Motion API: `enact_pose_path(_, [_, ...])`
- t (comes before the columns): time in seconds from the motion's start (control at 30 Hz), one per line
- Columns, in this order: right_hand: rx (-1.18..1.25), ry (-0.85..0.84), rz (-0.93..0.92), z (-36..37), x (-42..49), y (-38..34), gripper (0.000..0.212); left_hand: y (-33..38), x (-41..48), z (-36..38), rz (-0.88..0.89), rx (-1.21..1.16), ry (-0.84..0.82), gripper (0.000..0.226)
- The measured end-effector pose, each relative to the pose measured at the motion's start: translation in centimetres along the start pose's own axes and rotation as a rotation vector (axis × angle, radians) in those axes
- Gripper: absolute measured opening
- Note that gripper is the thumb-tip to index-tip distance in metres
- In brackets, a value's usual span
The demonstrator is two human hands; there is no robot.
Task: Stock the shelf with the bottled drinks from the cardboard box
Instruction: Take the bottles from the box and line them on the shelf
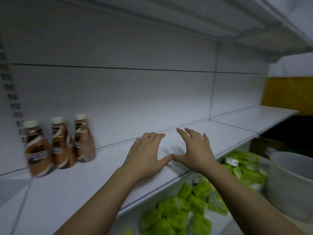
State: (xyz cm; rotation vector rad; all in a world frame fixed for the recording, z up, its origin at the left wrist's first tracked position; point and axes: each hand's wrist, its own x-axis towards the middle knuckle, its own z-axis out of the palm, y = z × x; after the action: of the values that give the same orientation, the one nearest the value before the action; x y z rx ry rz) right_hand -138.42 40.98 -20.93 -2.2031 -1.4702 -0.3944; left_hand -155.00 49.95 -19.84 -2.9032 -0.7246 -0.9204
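Between loads: I count three bottles (59, 143) on shelf (220, 133); left hand (145, 155), right hand (194, 151) spread, empty. Next: fetch more.

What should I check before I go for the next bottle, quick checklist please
1. Left hand empty: ok, open with nothing in it.
2. Right hand empty: ok, fingers spread.
3. Three brown bottles upright on the shelf: ok, though blurred.
4. Free space to the right of the bottles: ok.
5. Cardboard box within reach: cannot tell, none clearly in view.
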Motion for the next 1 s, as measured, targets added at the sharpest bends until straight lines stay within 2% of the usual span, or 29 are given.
enact_pose_path(0.23, [-0.111, 0.044, 0.314, -3.5, -8.8, 12.8, 0.098, 11.5, 4.4, 7.8, 0.272, -0.039, -0.211, 0.073])
enact_pose_path(0.5, [-0.204, -0.061, 0.656, -3.1, -19.1, 23.7, 0.093, 21.7, 4.0, 18.5, 0.439, -0.071, -0.447, 0.078])
enact_pose_path(0.83, [-0.209, -0.478, 1.004, 5.3, -25.1, 32.0, 0.087, 24.8, 0.5, 32.9, 0.404, -0.21, -0.832, 0.073])
enact_pose_path(1.0, [-0.007, -0.695, 1.13, 9.4, -26.0, 35.2, 0.061, 27.6, -1.7, 40.3, 0.42, -0.328, -1.054, 0.066])
